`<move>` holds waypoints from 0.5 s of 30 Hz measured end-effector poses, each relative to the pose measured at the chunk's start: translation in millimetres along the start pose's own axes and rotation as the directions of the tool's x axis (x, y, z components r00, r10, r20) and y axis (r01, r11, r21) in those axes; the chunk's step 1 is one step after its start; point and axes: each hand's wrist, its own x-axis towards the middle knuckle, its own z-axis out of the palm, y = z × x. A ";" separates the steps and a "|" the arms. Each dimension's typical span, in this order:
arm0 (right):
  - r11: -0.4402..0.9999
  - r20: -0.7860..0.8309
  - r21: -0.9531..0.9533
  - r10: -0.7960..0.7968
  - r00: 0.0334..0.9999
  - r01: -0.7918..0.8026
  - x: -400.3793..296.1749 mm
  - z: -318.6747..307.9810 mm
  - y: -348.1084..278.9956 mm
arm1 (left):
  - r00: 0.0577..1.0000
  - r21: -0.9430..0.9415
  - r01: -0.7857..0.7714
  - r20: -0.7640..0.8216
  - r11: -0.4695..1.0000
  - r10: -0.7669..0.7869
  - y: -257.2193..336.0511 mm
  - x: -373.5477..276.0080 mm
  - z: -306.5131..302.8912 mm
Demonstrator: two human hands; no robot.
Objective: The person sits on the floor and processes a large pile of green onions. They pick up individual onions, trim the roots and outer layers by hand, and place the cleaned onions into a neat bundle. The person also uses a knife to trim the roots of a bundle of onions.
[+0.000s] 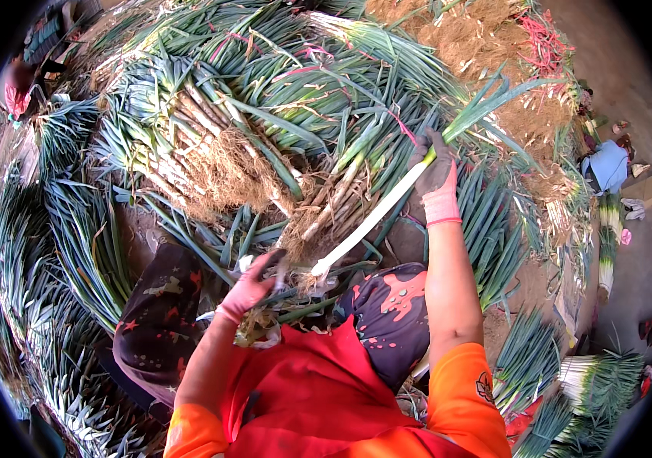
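Observation:
My right hand (436, 172), in a pink and dark work glove, grips a green onion (377, 220) where its white stalk meets the green leaves. The stalk is bare and white, slanting down to the left, with its leaves up to the right. My left hand (254, 285), gloved alike, is a little left of the stalk's lower end, fingers apart and partly blurred; whether it holds a scrap of peel cannot be told. Beyond both hands lie unpeeled green onions (340, 200) with dry brown skins, and a bundle with tangled roots (231, 166).
Heaped green onions (82, 246) lie at the left. Cut roots (475, 40) and red ties (543, 46) are at the upper right. White-stalked bundles (578, 375) sit at the lower right. A person (19, 86) is at the far upper left.

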 end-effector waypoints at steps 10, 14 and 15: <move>0.984 -0.182 -0.097 0.132 0.974 -0.151 -10.5 15.3 34.4 | 0.957 -0.862 0.289 0.253 0.417 -0.141 74.6 78.6 52.6; 0.958 -0.111 0.067 0.283 0.953 -0.277 3.2 4.2 36.5 | 0.921 -0.849 0.365 0.390 0.382 -0.013 99.8 80.1 31.0; 0.939 -0.054 0.139 0.326 0.944 -0.316 4.5 5.5 35.7 | 0.895 -0.847 0.425 0.446 0.319 -0.009 98.5 78.7 28.3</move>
